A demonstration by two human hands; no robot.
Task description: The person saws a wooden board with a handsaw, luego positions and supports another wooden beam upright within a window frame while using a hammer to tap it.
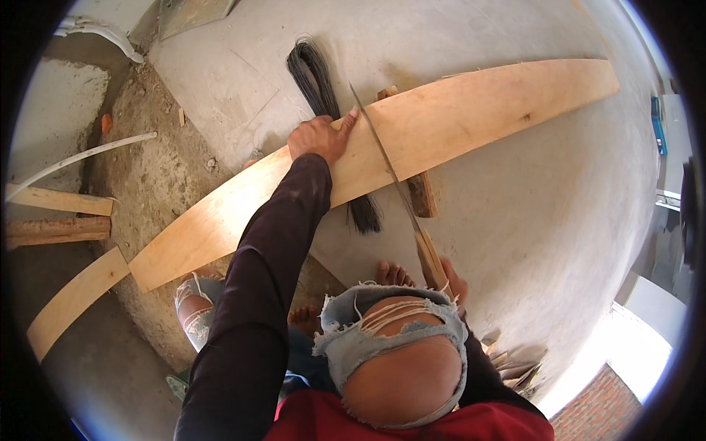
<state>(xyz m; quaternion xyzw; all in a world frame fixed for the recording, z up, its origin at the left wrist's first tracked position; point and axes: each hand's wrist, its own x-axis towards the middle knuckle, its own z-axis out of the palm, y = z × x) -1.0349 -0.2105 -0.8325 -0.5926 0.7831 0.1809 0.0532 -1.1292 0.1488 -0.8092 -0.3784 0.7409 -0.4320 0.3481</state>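
Note:
My left hand grips the far edge of a long pale plywood board, its thumb beside the saw. A long saw blade lies across the board, with its wooden handle toward me. My right hand is closed on that handle, partly hidden behind my knee in torn jeans. Under the board are a wooden block and a bundle of thin dark wire, which shows on both sides of the board.
Loose wood pieces and a curved plywood strip lie at the left, by a white pipe and rough rubble-strewn ground. My bare foot stands on the concrete floor near the board. Wood scraps lie at lower right.

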